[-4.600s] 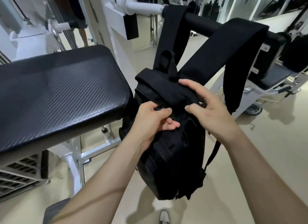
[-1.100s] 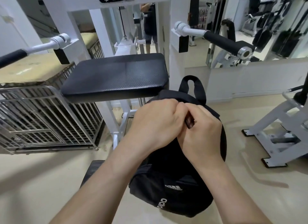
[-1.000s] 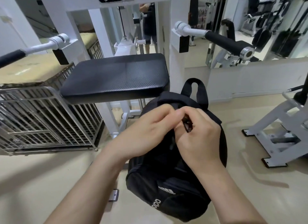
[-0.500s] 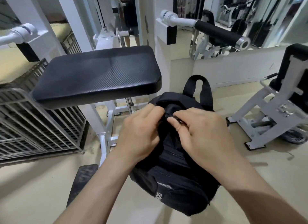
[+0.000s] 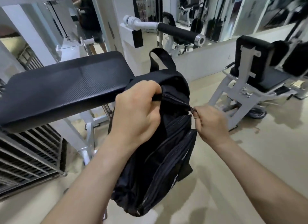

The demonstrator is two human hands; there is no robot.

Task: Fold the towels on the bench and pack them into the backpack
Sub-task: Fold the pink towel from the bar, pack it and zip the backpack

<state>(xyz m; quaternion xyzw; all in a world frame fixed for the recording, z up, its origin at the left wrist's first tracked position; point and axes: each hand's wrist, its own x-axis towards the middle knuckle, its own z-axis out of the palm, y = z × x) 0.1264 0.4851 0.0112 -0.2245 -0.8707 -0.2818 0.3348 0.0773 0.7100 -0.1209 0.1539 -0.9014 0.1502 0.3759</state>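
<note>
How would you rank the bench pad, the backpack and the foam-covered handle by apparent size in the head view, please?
1. bench pad
2. backpack, though it is nearer the camera
3. foam-covered handle

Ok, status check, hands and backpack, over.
Left hand grips backpack top. Right hand pinches zip pull. No towels on bench. Nothing in the way.
</note>
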